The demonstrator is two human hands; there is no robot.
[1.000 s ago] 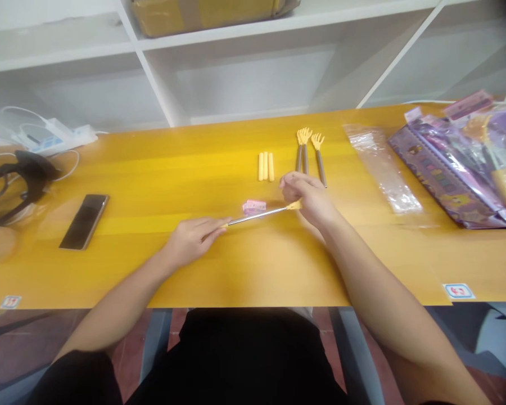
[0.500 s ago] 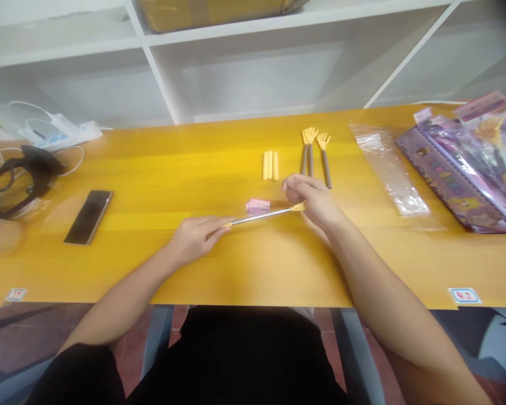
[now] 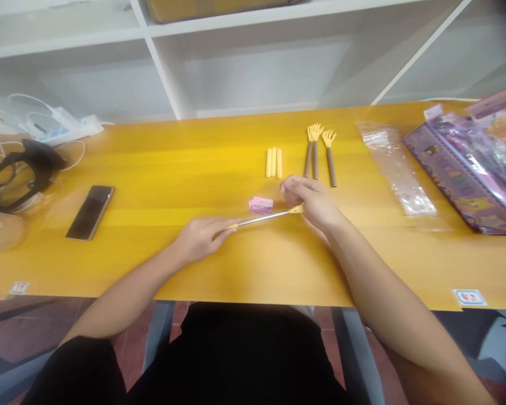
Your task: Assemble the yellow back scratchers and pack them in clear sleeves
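A back scratcher (image 3: 263, 219) with a thin metal rod is stretched between my two hands, just above the table. My left hand (image 3: 202, 237) is closed round its yellow handle, most of which the fingers hide. At the other end, my right hand (image 3: 310, 201) grips the yellow claw end, with fingers curled and partly hidden. Beyond the rod lie small pink labels (image 3: 261, 204). Three yellow tubes (image 3: 274, 163) lie side by side farther back. To their right are three claw heads on dark metal rods (image 3: 315, 152), near my right hand.
A clear plastic bag (image 3: 400, 169) and a purple packaging box (image 3: 451, 174) with wrapped items lie at right. At left are a phone (image 3: 90, 212), black goggles or headgear (image 3: 21, 174) and a power strip (image 3: 73, 132) with cables. White shelving (image 3: 261, 79) stands behind the table (image 3: 172, 169).
The camera view has shifted slightly, so the table things appear a little farther right. Both hands keep their hold on the back scratcher, with hardly any visible movement.
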